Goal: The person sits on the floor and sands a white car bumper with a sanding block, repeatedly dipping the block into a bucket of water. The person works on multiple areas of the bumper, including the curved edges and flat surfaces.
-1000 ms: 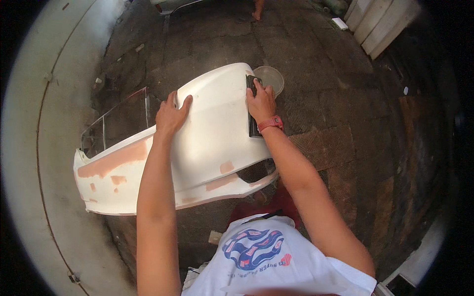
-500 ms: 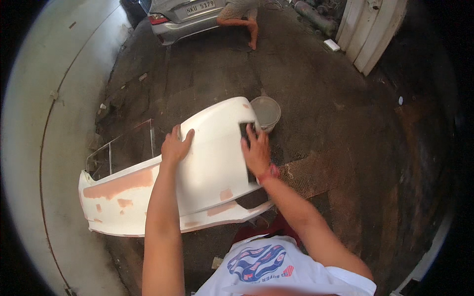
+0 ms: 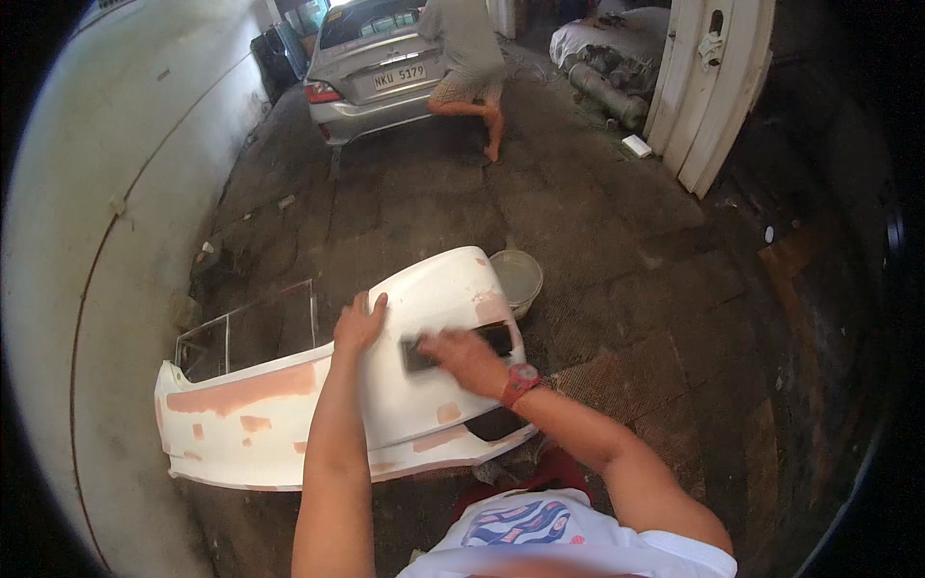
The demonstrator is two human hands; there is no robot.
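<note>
A white car bumper [image 3: 385, 424] with pinkish filler patches lies in front of me on a metal frame. My left hand [image 3: 358, 326] rests on its far edge, thumb spread from the fingers. On the bumper's right part, my right hand [image 3: 467, 361] presses a dark rectangular piece of sandpaper [image 3: 416, 355] against the white surface; the fingers are smeared by motion. A red watch [image 3: 521, 381] is on that wrist. Just right of the hand shows a dark opening [image 3: 497, 338] in the bumper.
A round bucket [image 3: 520, 279] stands beyond the bumper's right end. The thin metal frame [image 3: 228, 332] sticks out at left, near a pale wall [image 3: 106, 289]. Farther off, a person [image 3: 467, 58] stands at a silver car [image 3: 371, 106]. A white panel [image 3: 708, 96] stands at far right.
My right hand has swept left with the sandpaper, away from the bumper's right edge. The left hand stays on the far edge. The view has tilted up, showing more of the car and person.
</note>
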